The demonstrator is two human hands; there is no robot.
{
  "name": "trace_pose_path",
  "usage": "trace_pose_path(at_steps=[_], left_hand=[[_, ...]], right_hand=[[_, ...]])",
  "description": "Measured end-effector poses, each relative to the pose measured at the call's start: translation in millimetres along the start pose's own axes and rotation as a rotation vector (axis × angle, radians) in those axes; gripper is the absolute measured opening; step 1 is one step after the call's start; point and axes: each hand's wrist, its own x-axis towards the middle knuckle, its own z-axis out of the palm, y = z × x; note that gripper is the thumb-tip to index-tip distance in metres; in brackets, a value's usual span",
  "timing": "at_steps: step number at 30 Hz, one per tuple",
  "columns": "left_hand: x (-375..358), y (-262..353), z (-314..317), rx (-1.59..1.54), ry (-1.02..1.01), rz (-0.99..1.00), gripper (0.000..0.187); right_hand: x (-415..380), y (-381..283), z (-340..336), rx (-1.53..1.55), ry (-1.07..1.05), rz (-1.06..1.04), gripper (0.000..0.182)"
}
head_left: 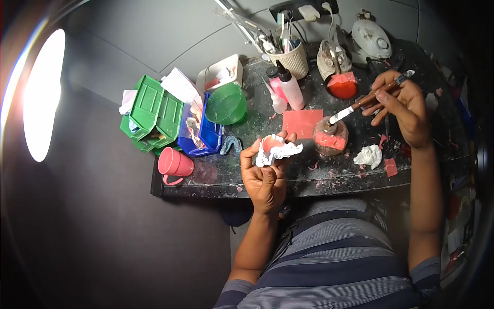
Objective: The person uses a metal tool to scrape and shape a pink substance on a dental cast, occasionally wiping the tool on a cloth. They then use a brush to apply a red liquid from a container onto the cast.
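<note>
My left hand (264,186) is closed around a white plaster dental cast (280,151) with pink wax on it, held up over the table's front edge. In my right hand (409,114) is a wax knife (371,97), gripped by its brown handle between thumb and fingers. The pale blade points down and left, its tip at the top of a glass spirit burner (331,143). Behind the burner lies a flat pink wax sheet (302,123). A blue-grey horseshoe-shaped piece (231,146) rests left of the cast.
Left on the black table (216,181) stand a pink mug (176,161), green bins (154,110), a blue bin (210,136) and a green bowl (226,104). Bottles (290,88) and a tool cup (296,61) stand behind. A red-filled pan (342,89) and crumpled white tissue (368,156) are at right.
</note>
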Motion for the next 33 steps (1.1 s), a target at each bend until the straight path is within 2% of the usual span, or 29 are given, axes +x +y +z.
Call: trace_pose_path(at_steps=[5, 16, 31, 33], left_hand=[[-1.3, 0.1, -0.2, 0.020, -0.009, -0.011, 0.068], [-2.5, 2.0, -1.9, -0.007, -0.010, -0.037, 0.067], [-0.5, -0.3, -0.3, -0.032, -0.034, -0.012, 0.065], [1.6, 2.0, 1.1, -0.023, -0.007, -0.087, 0.062]], right_hand=[[-1.5, 3.7, 0.0, -0.013, 0.038, -0.031, 0.021], [-1.8, 4.9, 1.1, -0.071, -0.036, -0.037, 0.021], [-3.5, -0.9, 5.2, 0.024, 0.016, 0.003, 0.018], [-3.5, -2.2, 5.2, 0.026, 0.007, -0.002, 0.017]])
